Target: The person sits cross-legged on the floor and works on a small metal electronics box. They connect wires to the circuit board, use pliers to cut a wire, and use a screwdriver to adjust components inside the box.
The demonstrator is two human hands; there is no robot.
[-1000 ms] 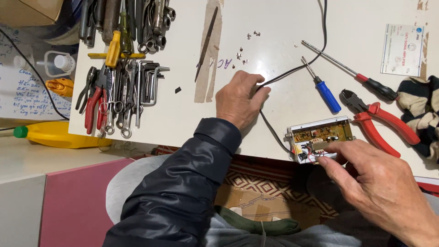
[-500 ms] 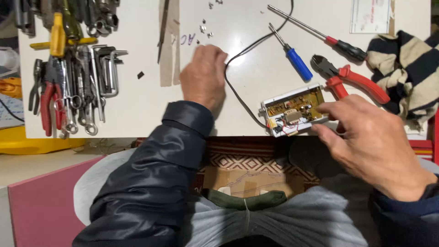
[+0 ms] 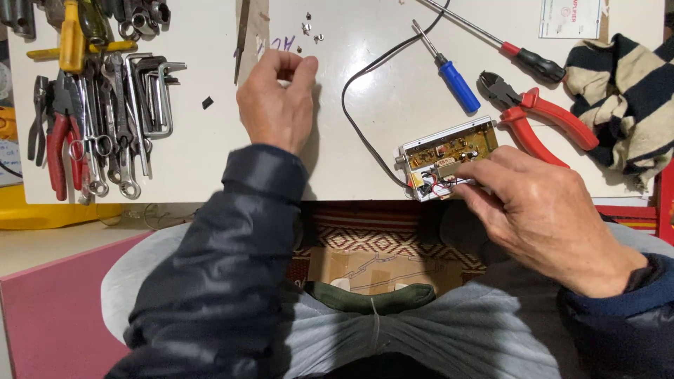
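The left hand (image 3: 277,105), fingers pinched but holding nothing visible, sat just below the loose screws (image 3: 309,31) at its 12 o'clock, while the right hand (image 3: 540,210) gripped the open circuit box (image 3: 446,158).

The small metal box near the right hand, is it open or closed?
Open. The box has no cover on top: its yellow circuit board and wires are exposed. The right hand touches its near edge.

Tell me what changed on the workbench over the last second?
The left hand let go of the black cable and moved up toward the small screws, fingertips pinched. The right hand stayed on the open circuit box; the tools lay unmoved.
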